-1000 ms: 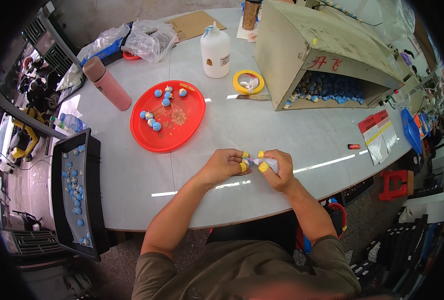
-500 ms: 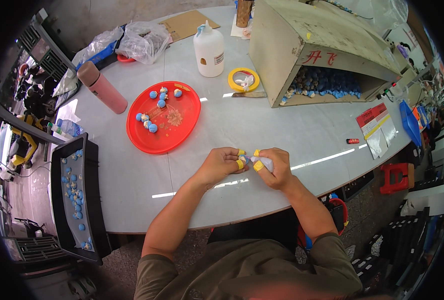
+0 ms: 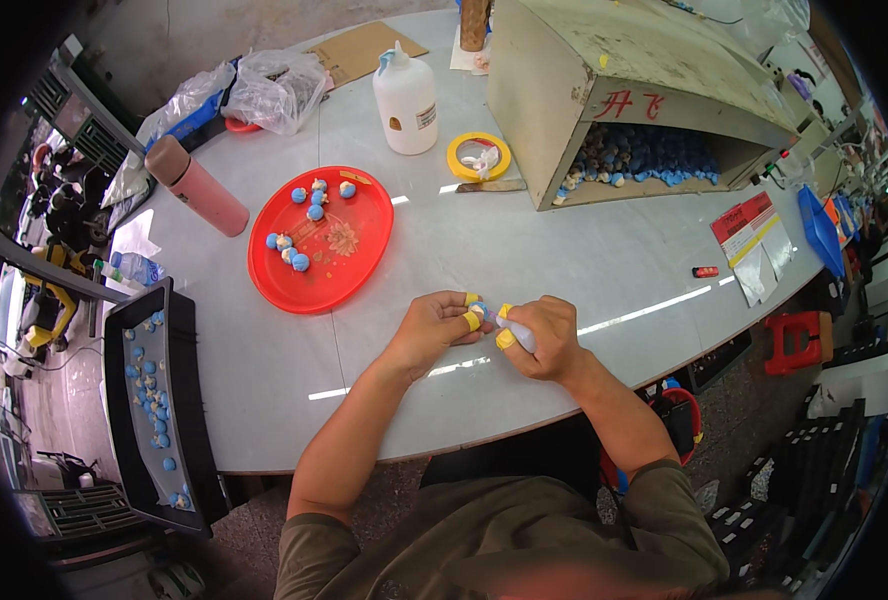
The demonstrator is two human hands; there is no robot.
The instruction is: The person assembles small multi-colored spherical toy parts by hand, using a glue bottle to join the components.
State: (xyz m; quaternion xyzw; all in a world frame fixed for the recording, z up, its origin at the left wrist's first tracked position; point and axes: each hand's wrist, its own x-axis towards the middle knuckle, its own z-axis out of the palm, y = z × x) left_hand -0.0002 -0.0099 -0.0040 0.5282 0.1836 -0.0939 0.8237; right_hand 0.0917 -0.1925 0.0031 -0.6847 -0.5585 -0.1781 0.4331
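Note:
My left hand [image 3: 432, 328] pinches a small blue-and-white ball [image 3: 480, 311] between thumb and fingers above the table. Wrapped round a small, pale squeeze bottle [image 3: 521, 336], my right hand [image 3: 552, 335] points its narrow tip at the ball. Tip and ball are very close; whether they touch I cannot tell. Yellow tape covers several fingertips on both hands. Beyond my left hand lies a round red plate [image 3: 354, 270] with several similar blue-and-white balls on it.
A black tray [image 3: 202, 440] with more balls stands at the left edge. Behind are a pink flask [image 3: 199, 187], a white bottle [image 3: 406, 105], a yellow tape roll [image 3: 454, 160] and a knife-like blade [image 3: 492, 186]. A beige box [image 3: 554, 110] full of balls stands far right; a red lighter [image 3: 705, 272] lies nearer.
The whole view has shifted slightly. My hands stay close together, holding the same ball and squeeze bottle, with only a slight change in the right hand's tilt.

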